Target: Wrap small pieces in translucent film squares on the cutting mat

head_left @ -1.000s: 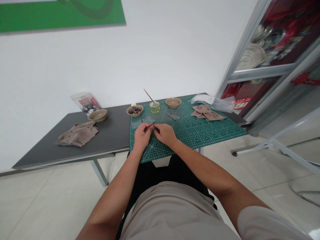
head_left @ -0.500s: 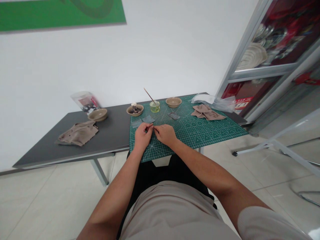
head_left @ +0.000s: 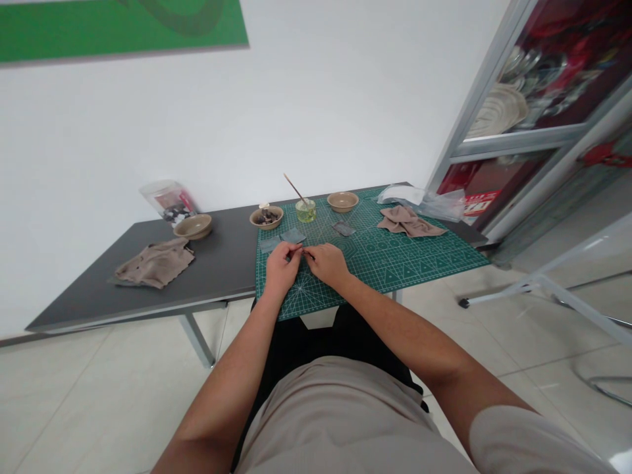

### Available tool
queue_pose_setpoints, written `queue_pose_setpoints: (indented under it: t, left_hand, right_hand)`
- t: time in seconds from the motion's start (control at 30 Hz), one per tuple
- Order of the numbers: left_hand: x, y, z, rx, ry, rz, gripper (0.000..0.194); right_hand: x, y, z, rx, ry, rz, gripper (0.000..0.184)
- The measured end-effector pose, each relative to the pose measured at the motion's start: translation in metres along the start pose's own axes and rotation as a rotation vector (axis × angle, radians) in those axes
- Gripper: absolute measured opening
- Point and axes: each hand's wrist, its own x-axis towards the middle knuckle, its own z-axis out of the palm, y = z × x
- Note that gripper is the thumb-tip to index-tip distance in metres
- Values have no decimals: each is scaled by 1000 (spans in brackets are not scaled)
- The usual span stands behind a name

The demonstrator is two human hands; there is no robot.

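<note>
My left hand (head_left: 283, 266) and my right hand (head_left: 326, 263) meet over the green cutting mat (head_left: 385, 266), fingertips pinched close together. Whatever lies between the fingertips is small and dark, too small to name. Just beyond my left hand are thin grey sheets, one a grey square (head_left: 293, 235) and another grey piece (head_left: 269, 245). A darker grey piece (head_left: 343, 228) lies on the mat beyond my right hand. Behind these stands a glass cup (head_left: 305, 210) of yellowish liquid with a thin stick (head_left: 295, 189) leaning in it.
A brown bowl (head_left: 266, 224) holds dark pieces; another bowl (head_left: 342, 202) stands at the back. A crumpled brown cloth (head_left: 409, 222) and a clear plastic bag (head_left: 439, 203) lie right. Leftward on the dark table (head_left: 222, 263) are a bowl (head_left: 193, 227), a cloth (head_left: 157, 263) and a clear container (head_left: 168, 197).
Almost nothing differs. The fingers of my right hand have shifted very slightly at the pinch; the things on the table stay in place.
</note>
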Motion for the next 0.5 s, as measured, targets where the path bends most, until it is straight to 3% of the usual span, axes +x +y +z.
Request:
queue_pose_setpoints:
  t: [0.5]
  left_hand:
    - [-1,-1,0,-17,2,-64,12]
  right_hand:
    - [0,0,0,24,20,-26,28]
